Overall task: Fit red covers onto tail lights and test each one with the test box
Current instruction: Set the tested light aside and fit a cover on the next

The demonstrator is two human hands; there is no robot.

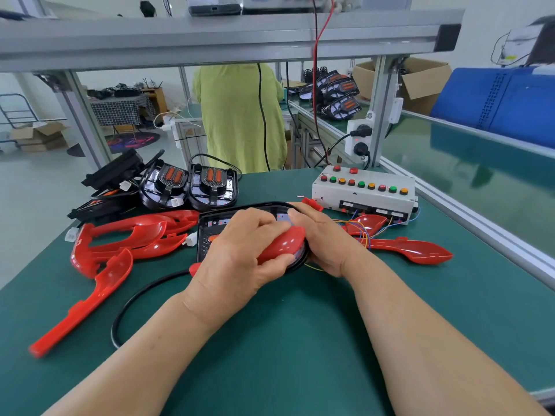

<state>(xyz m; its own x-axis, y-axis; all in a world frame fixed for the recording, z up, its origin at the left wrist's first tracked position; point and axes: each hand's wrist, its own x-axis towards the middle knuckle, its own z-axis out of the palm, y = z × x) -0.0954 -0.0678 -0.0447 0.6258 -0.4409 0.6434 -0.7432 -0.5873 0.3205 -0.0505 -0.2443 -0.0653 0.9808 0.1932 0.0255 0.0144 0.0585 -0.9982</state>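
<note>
- Both hands meet mid-bench: the left hand (240, 253) curls over the red cover (283, 244), thumb under its near edge, holding it on the tail light (210, 225).
- Right hand (322, 238) cups that tail light's right end, fingers bent over its far rim.
- Test box (365, 195) stands just behind, to the right, with coloured wires trailing from its front.
- Loose covers (120, 235) lie heaped at left.
- Uncovered tail lights (192, 184) sit rear left.
- Open cardboard box (422, 82) in the background: its contents cannot be seen.
</note>
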